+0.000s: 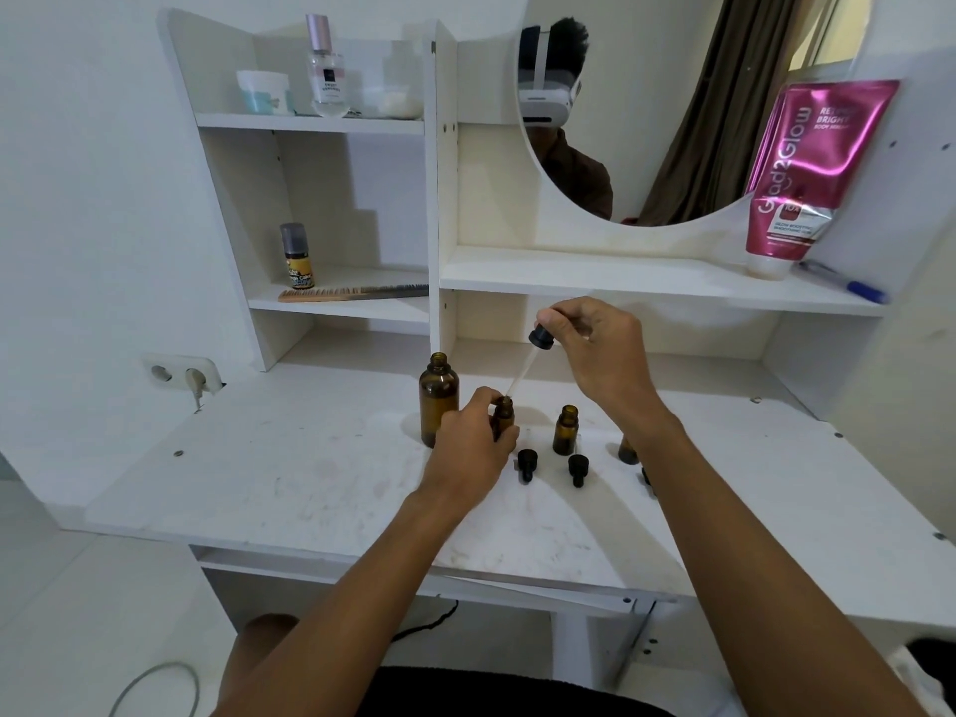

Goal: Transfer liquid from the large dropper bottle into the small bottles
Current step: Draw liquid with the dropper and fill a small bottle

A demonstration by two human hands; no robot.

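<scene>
Head view: right hand point(595, 349) pinches the dropper point(540, 337), its tip at the small bottle point(503, 414) gripped by the left hand point(473, 447); large bottle point(438, 398) stands open on the tabletop point(310, 478) just beside.

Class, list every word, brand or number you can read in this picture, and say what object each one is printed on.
"Glad2Glow" – along the side of the pink tube.
"BRIGHT" – upper part of the same tube; the other small lines on it are too blurred to read.
Clear spray bottle, top shelf: label too small to read.
Small yellow-labelled bottle, lower shelf: print blurred.
Brown bottles on the desk: no labels visible.
</scene>
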